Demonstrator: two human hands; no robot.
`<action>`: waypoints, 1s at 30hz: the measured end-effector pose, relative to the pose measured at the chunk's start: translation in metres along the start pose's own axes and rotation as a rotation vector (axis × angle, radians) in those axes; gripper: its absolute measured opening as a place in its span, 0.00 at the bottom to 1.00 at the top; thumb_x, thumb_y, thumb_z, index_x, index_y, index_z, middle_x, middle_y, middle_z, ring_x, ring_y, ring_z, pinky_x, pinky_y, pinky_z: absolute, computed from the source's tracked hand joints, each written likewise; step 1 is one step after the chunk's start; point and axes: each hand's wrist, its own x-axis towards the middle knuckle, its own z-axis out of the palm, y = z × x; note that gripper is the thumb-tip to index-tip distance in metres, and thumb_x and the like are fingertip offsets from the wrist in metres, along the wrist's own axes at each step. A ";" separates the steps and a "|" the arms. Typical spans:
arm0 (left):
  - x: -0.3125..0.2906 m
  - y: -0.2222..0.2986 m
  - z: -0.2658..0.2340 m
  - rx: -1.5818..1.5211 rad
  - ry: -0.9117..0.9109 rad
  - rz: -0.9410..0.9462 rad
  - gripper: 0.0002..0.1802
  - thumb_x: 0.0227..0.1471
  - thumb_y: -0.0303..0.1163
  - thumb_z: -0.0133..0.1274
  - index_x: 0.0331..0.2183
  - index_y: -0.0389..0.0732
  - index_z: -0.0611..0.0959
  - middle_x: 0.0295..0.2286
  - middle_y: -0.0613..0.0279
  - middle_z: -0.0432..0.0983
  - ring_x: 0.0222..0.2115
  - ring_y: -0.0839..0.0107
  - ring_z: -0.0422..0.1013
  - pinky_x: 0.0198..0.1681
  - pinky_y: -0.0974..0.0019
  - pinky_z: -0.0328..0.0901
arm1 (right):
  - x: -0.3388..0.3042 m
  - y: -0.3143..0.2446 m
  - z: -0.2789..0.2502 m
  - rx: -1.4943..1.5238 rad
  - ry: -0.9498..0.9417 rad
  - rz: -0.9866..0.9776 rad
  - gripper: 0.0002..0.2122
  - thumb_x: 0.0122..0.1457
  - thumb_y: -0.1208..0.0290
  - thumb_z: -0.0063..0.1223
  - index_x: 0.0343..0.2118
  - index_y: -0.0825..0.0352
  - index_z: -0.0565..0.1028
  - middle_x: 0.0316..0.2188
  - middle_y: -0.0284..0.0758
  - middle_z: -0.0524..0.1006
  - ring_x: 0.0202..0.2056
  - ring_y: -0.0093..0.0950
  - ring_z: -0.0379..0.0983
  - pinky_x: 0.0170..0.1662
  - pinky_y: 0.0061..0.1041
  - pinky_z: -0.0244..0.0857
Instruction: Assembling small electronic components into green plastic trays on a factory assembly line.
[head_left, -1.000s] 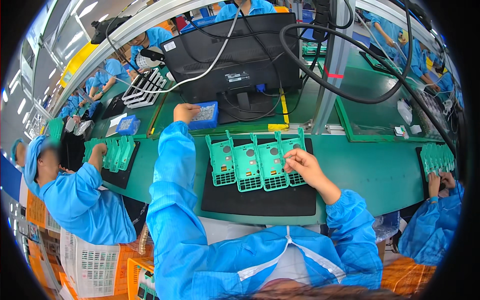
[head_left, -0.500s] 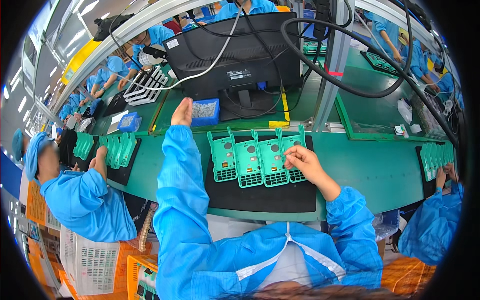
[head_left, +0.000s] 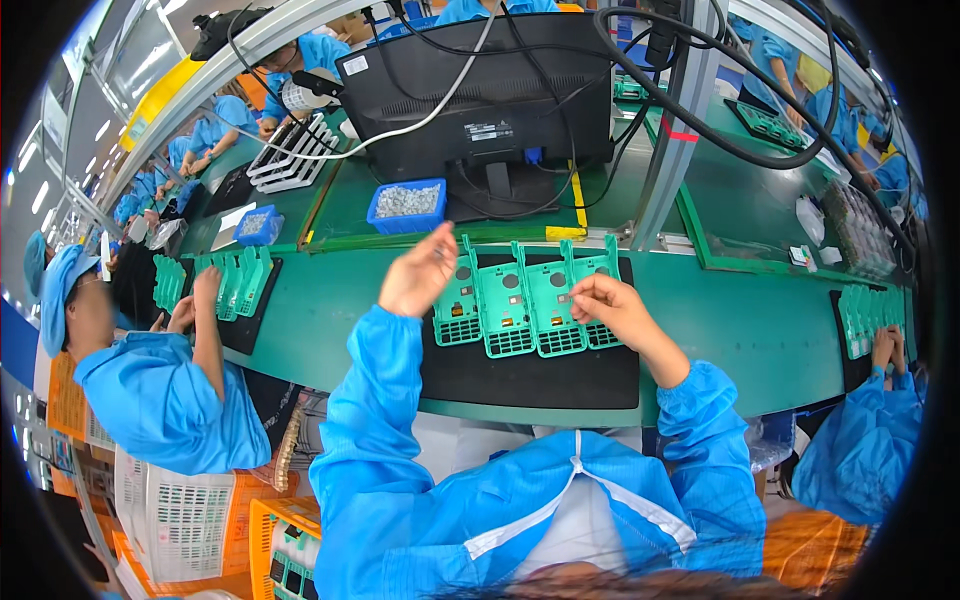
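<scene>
Several green plastic housings (head_left: pixel 503 297) lie side by side, overlapping slightly, on a black mat (head_left: pixel 530 385) in front of me. Above the left end of the row is my left hand (head_left: pixel 419 273), its fingers drawn together. Whatever lies between those fingertips is too small to make out. My right hand (head_left: pixel 612 308) is over the right end of the row, thumb and forefinger pinched; what they hold, if anything, cannot be made out. Beyond the left hand stands a blue bin (head_left: pixel 408 208) full of small pale grey pieces.
A black monitor (head_left: pixel 480 100) seen from behind stands past the housings, with cables looping over it. A metal post (head_left: pixel 668 165) rises to its right. Co-workers (head_left: pixel 165 390) in blue sit on both sides with similar housings. White frames (head_left: pixel 292 155) stand at the back left.
My left hand has come back from beside the blue bin toward the housings, and its fingers have curled in. My right hand stays by the right-end housing. The view has shifted slightly.
</scene>
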 end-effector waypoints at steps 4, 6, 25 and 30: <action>-0.027 -0.050 -0.015 0.079 -0.205 -0.103 0.24 0.56 0.20 0.45 0.55 0.33 0.65 0.42 0.57 0.71 0.39 0.74 0.68 0.43 0.73 0.67 | 0.005 -0.043 0.033 -0.362 -0.049 -0.147 0.06 0.57 0.72 0.54 0.36 0.67 0.75 0.30 0.32 0.77 0.30 0.23 0.73 0.34 0.22 0.68; -0.033 -0.067 -0.019 0.065 -0.197 -0.146 0.23 0.58 0.27 0.47 0.55 0.33 0.65 0.46 0.53 0.69 0.44 0.71 0.69 0.47 0.70 0.67 | 0.011 -0.052 0.049 -0.572 -0.055 -0.335 0.05 0.54 0.75 0.55 0.33 0.67 0.77 0.28 0.33 0.76 0.30 0.24 0.73 0.32 0.24 0.66; -0.063 -0.095 0.015 0.028 -0.117 -0.177 0.33 0.63 0.47 0.34 0.56 0.27 0.58 0.49 0.49 0.66 0.51 0.62 0.65 0.61 0.57 0.55 | 0.036 -0.021 0.081 -0.857 0.011 -0.651 0.07 0.45 0.73 0.59 0.30 0.60 0.78 0.27 0.31 0.74 0.32 0.33 0.71 0.35 0.31 0.66; -0.070 -0.096 0.010 0.531 0.044 0.067 0.25 0.59 0.39 0.47 0.52 0.33 0.69 0.41 0.61 0.72 0.42 0.74 0.69 0.46 0.71 0.63 | 0.030 -0.022 0.078 -0.453 0.089 -0.369 0.03 0.51 0.72 0.60 0.28 0.63 0.77 0.28 0.31 0.74 0.28 0.22 0.70 0.27 0.21 0.62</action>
